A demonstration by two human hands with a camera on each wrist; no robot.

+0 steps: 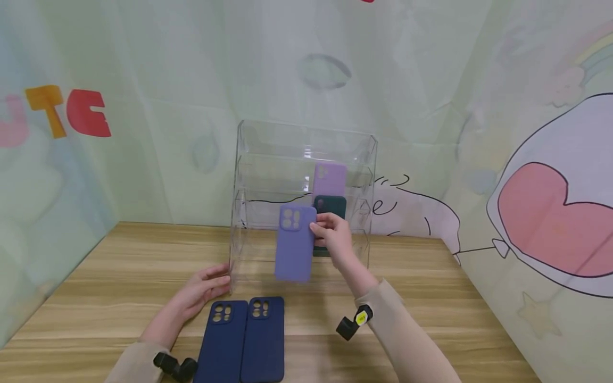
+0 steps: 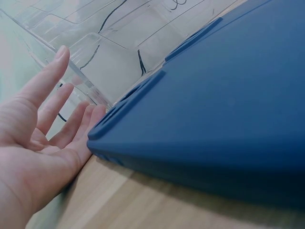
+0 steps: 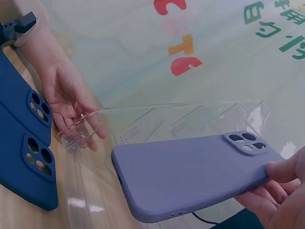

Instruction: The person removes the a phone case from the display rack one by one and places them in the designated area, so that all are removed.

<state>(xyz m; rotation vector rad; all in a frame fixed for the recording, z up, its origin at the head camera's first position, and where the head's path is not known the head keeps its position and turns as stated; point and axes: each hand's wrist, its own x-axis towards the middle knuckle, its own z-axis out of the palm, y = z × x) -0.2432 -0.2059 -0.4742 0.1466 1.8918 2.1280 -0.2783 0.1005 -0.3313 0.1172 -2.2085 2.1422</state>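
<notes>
My right hand (image 1: pixel 337 242) pinches a lavender phone case (image 1: pixel 294 250) by its upper right edge, between thumb and fingers. The case hangs upright, camera cutouts at the top, in front of a clear tiered rack (image 1: pixel 233 234). In the right wrist view the case's whole back (image 3: pixel 186 171) shows. My left hand (image 1: pixel 203 290) is beside the rack's lower left side, fingers loosely extended with fingertips right at the clear panel. Nothing is gripped in its palm (image 2: pixel 43 167). Close to it, two navy phone cases (image 1: pixel 222 340) lie side by side on the table.
In the rack's right part stand a pink-purple phone case (image 1: pixel 330 178) and, below it, a dark green one (image 1: pixel 337 204), partly hidden by my right hand. The wood-grain table (image 1: pixel 426 308) ends at a printed curtain (image 1: pixel 167 175) behind and at both sides.
</notes>
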